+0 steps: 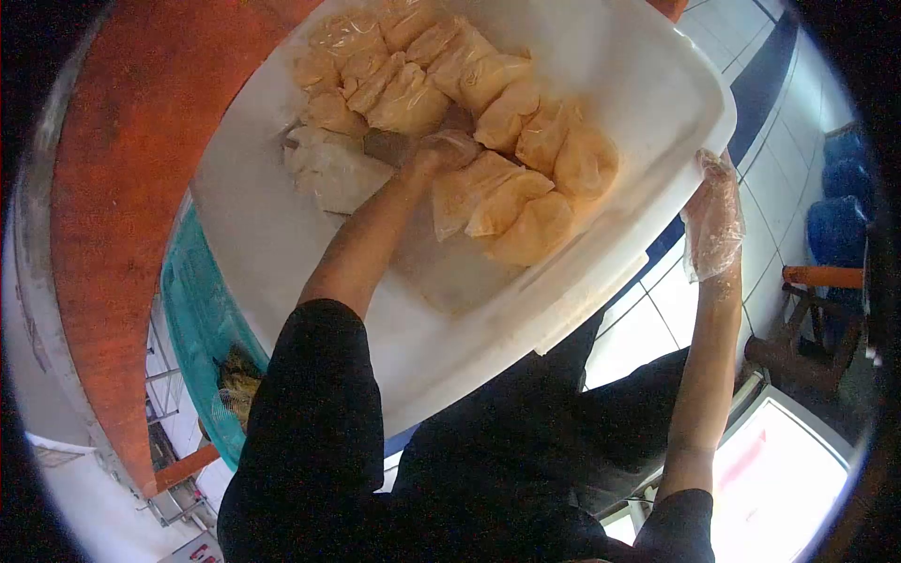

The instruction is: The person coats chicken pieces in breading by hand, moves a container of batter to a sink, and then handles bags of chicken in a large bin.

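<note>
My left hand [450,150], in a clear plastic glove, reaches down into a big white plastic tub [648,75]. Around it lie several soft, pale orange bundles [511,202] in clear, wrinkled plastic. Its fingertips are hidden between these bundles, and I cannot tell whether they grip one. Just beside the wrist lie a whiter bundle [333,174] and a dark grey-brown patch. On the right, my right hand [715,211], gloved the same way, is closed on the tub's rim near the corner.
An orange-red tabletop [141,169] runs along the left. Under its edge stands a teal basket [202,319] with something brownish inside. Blue water jugs [837,225] and a dark wooden stool [812,328] stand on the tiled floor [774,159] at the right.
</note>
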Tool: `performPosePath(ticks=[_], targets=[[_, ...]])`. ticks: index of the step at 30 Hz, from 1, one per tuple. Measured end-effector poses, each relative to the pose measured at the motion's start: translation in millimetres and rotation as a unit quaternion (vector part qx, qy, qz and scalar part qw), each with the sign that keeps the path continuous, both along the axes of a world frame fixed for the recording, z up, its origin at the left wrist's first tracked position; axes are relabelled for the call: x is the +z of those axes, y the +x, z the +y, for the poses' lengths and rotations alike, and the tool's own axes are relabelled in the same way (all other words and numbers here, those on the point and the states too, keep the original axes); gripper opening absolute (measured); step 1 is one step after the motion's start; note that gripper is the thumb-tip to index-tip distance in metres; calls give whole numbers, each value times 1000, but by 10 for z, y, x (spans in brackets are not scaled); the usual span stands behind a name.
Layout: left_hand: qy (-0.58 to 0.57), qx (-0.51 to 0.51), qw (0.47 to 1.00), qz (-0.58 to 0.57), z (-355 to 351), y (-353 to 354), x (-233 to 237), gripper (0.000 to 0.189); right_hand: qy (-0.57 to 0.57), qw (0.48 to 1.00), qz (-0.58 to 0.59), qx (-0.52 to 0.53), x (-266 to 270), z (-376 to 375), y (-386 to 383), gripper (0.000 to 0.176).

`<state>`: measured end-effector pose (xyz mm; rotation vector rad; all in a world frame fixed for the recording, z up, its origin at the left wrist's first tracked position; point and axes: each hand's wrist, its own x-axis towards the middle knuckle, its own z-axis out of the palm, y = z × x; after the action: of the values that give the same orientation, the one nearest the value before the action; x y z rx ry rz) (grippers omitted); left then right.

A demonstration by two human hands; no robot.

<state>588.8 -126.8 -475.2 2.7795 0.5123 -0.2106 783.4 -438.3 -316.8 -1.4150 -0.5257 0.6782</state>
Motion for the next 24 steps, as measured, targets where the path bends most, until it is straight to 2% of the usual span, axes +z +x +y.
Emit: performPosePath(ticks=[7, 12, 13, 16, 17, 19, 20, 22, 23, 24], targets=[[12, 45, 996, -73, 191, -12, 48, 43, 1, 1000, -9, -14, 26, -8, -13, 83], [129, 10, 986, -106, 207, 70, 15, 46, -17, 999, -1, -37, 38, 27, -69, 79], [136, 18, 985, -105, 234, 84, 51, 47, 4, 1000, 6, -17, 17, 11, -42, 78], [47, 122, 991, -21, 363, 127, 195, 51, 24, 1000, 14, -1, 8, -10, -8, 77], [172, 207, 961, -57, 723, 68, -117, 54, 26, 1000, 13, -1, 12, -4, -14, 76], [294, 289, 906, -93, 902, -75, -190, 57, 8, 1000, 19, -11, 56, 9, -32, 76], [311, 263, 902, -144, 827, -147, -59, 61, 1, 1000, 20, -18, 67, 16, -35, 76], [326, 232, 895, -196, 1002, -214, -95, 66, -1, 999, 17, -30, 75, 27, -43, 77], [308, 234, 905, -177, 1369, -238, -424, 69, 1, 999, 16, -33, 51, 25, -29, 77], [299, 234, 910, -167, 1402, -237, -450, 70, 3, 999, 14, -36, 26, 22, -15, 77]])
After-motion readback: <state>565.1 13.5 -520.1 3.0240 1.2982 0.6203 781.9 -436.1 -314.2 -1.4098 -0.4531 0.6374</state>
